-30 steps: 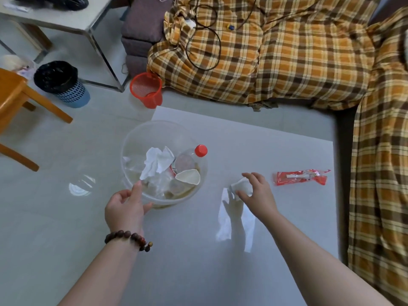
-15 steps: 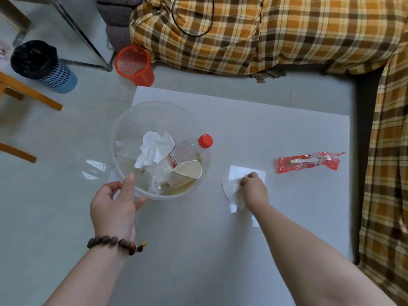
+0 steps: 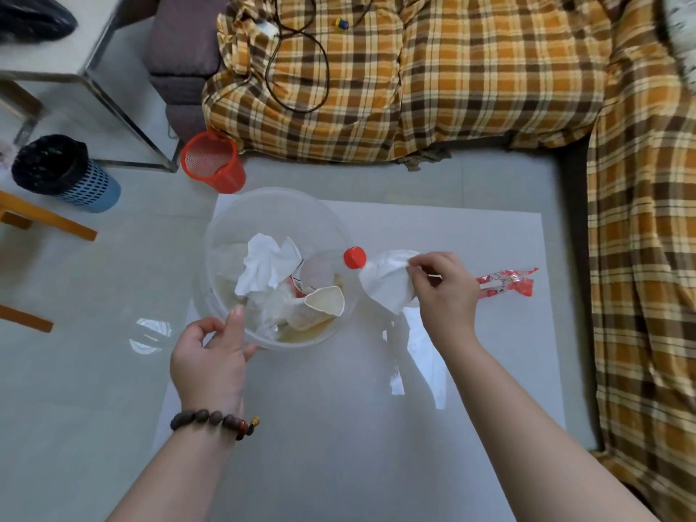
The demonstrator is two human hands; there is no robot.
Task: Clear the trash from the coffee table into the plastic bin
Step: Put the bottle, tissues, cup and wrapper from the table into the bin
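Tissue pinched in your right hand beside bin; left hand gripping rim. Releasing early risks missing.

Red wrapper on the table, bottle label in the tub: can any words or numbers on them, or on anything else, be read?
None can be read.
Red wrapper: white markings show, too blurred to read.
Bottle in the clear plastic bin: only a red and white edge of its label shows, too small to read.
Tissue in the right hand: no print visible.
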